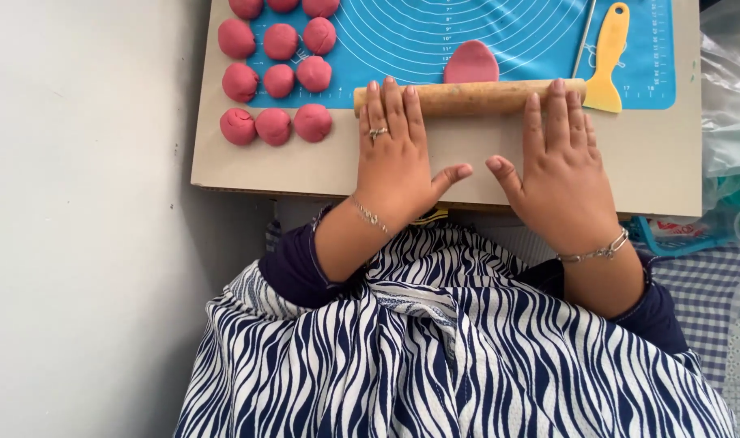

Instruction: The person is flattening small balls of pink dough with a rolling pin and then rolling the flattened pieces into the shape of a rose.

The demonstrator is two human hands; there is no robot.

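Left hand (396, 158) and right hand (558, 166) rest flat, fingers spread, on rolling pin (470, 96).

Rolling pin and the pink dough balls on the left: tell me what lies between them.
Head view: between the rolling pin and the dough balls lies only bare blue mat and tan board.

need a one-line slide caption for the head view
Both hands, left hand and right hand, lie flat on a wooden rolling pin beside a flattened pink dough piece.

A yellow scraper (608, 58) lies on the blue mat's right side, a thin metal rod (582, 39) just beside it; clear plastic bags (731, 97) sit farther right.
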